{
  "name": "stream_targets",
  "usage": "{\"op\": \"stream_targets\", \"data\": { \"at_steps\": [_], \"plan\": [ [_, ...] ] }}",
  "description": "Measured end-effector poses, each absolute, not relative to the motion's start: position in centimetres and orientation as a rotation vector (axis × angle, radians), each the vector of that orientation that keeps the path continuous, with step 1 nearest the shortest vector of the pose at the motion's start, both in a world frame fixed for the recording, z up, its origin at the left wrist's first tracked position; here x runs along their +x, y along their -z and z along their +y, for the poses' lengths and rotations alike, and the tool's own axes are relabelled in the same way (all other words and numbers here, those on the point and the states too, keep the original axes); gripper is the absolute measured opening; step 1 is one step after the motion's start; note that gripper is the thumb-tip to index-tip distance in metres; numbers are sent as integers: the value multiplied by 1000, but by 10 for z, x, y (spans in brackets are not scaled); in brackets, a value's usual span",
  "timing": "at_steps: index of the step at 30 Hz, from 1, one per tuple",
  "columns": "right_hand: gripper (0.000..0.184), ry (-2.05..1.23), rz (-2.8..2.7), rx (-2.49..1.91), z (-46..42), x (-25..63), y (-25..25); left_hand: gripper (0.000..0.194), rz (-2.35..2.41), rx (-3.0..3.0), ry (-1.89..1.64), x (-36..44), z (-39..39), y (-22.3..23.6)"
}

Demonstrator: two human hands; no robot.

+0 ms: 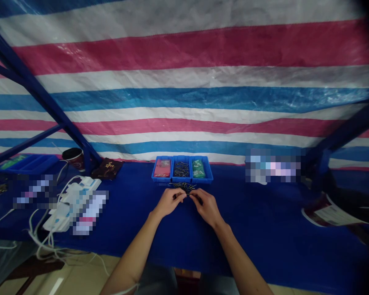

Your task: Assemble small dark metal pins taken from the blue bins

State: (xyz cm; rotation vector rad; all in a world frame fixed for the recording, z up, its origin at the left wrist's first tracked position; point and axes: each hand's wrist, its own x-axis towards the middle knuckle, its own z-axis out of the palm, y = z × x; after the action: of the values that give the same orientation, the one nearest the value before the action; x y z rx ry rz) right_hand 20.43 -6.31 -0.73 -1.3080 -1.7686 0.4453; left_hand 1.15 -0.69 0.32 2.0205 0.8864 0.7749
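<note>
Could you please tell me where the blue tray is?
In the head view, the tray sits centred at the table's far edge, just beyond the loose pins.

Striped pink, white and blue tarpaulin (184, 53) on blue steel framing (33, 86) — blue-covered bench (264, 233), white power strip (76, 200), dark cup (73, 159), blue tray (30, 164), dark patterned pouch (107, 169), printed leaflet (332, 213) — far right

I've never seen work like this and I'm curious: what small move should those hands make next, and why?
Probably pinch up a few of the loose thin metal pins on the blue cloth. The left hand and right hand meet just below them, and the middle compartment of the blue tray holds similar pins.
</note>
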Motion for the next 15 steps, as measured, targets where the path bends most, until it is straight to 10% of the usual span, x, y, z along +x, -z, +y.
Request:
{"op": "stream_targets", "data": {
  "at_steps": [15],
  "plan": [
    [16, -442, -1769, -1304, -63, 204, 7, 32, 887, 2016, -771, 11, -7, -5]
  ]
}}
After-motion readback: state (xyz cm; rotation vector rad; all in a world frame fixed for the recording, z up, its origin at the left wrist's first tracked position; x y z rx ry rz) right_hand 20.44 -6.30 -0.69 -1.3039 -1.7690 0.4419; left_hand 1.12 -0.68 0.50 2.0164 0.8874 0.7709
